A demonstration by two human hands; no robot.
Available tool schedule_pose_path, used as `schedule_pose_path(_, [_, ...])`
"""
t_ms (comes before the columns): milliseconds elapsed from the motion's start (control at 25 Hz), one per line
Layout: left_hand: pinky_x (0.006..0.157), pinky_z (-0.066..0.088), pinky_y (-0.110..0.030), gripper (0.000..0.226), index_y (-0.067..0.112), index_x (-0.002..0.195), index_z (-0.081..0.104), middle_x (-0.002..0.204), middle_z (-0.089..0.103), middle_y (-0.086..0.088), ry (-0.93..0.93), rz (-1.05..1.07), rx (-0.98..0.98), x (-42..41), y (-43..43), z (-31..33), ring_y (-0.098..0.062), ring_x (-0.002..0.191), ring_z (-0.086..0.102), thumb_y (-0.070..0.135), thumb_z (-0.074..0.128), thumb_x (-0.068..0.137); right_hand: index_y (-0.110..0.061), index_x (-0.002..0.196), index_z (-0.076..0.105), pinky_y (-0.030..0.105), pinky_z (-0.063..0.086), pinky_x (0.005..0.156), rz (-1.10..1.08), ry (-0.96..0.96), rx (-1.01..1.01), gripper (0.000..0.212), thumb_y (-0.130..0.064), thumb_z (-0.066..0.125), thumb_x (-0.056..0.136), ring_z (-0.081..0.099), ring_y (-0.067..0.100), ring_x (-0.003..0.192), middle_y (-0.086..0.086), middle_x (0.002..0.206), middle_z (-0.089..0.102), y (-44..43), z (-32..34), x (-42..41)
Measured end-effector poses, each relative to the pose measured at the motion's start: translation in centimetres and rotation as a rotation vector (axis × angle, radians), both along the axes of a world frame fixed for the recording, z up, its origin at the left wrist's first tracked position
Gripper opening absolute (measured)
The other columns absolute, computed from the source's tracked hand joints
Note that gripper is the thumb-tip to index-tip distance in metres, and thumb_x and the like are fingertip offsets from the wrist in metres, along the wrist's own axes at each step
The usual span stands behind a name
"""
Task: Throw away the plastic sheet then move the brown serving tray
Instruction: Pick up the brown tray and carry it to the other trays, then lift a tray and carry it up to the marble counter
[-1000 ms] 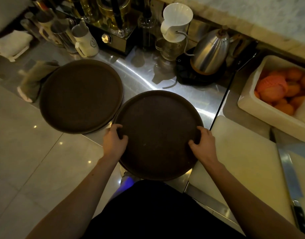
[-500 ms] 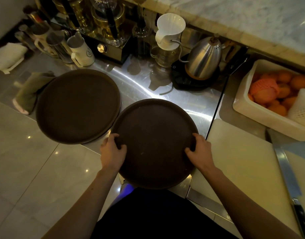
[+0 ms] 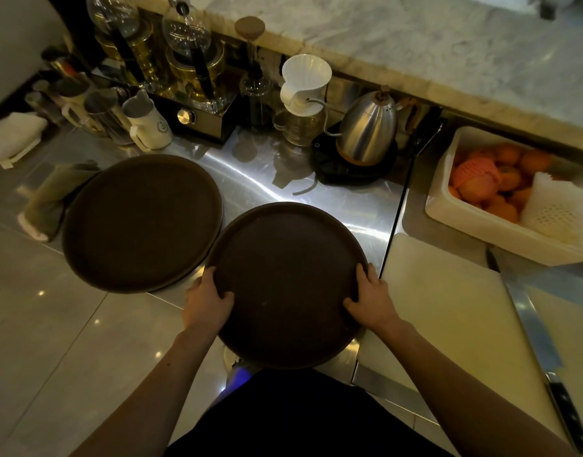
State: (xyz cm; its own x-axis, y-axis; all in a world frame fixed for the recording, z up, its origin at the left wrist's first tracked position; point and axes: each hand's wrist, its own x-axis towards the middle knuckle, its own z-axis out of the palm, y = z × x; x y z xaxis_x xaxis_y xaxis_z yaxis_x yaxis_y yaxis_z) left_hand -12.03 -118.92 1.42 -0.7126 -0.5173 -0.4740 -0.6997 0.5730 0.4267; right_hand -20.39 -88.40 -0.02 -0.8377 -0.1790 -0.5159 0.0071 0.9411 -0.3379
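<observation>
A round brown serving tray [image 3: 287, 278] lies at the near edge of the steel counter [image 3: 333, 206], overhanging it toward me. My left hand [image 3: 207, 301] grips its left rim and my right hand [image 3: 371, 298] grips its right rim, thumbs on top. A second round brown tray [image 3: 141, 222] rests to the left, its edge close to the held one. No plastic sheet is visible.
Behind stand a steel kettle [image 3: 366, 130], a white dripper [image 3: 305, 84], jugs [image 3: 148, 123] and siphon brewers [image 3: 188, 54]. A white cutting board [image 3: 448, 311] with a long knife [image 3: 541, 351] lies right, by a white bin of oranges [image 3: 481, 232]. A folded cloth [image 3: 52, 196] lies left.
The view has tilted so everything sits lower in frame. Both hands keep their grip on the tray rim, and the tray appears drawn slightly nearer to me.
</observation>
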Motion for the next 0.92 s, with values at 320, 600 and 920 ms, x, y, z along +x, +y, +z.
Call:
schedule_pose_path(320, [0.102, 0.046, -0.053, 0.064, 0.022, 0.144, 0.038, 0.144, 0.041, -0.016, 0.02, -0.051, 0.024, 0.8, 0.5, -0.4, -0.036, 0.128, 0.046, 0.024, 0.065, 0.085, -0.019, 0.154, -0.003, 0.044, 0.033, 0.112, 0.07, -0.042, -0.019, 0.093, -0.033, 0.059, 0.086, 0.027, 0.04, 0.138, 0.017, 0.16, -0.001, 0.4, 0.7, 0.0])
schedule_pose_path(600, [0.102, 0.046, -0.046, 0.058, 0.017, 0.139, 0.044, 0.138, 0.049, -0.016, 0.145, -0.073, 0.127, 2.0, -0.3, 0.1, -0.034, 0.122, 0.053, 0.013, 0.063, 0.085, -0.017, 0.153, 0.011, 0.041, 0.042, 0.105, 0.095, 0.031, -0.025, 0.082, -0.032, 0.059, 0.087, 0.042, 0.037, 0.128, 0.019, 0.15, 0.026, -0.3, 2.3, 0.2])
schedule_pose_path(920, [0.094, 0.045, -0.036, 0.043, 0.013, 0.133, 0.053, 0.132, 0.059, -0.011, 0.303, -0.229, 0.166, 6.1, -4.0, 1.3, -0.03, 0.119, 0.057, 0.023, 0.059, 0.092, -0.019, 0.151, 0.021, 0.052, 0.028, 0.113, 0.145, 0.166, -0.143, 0.069, -0.037, 0.053, 0.091, 0.026, 0.037, 0.14, 0.016, 0.155, 0.025, -8.2, 4.7, 3.2])
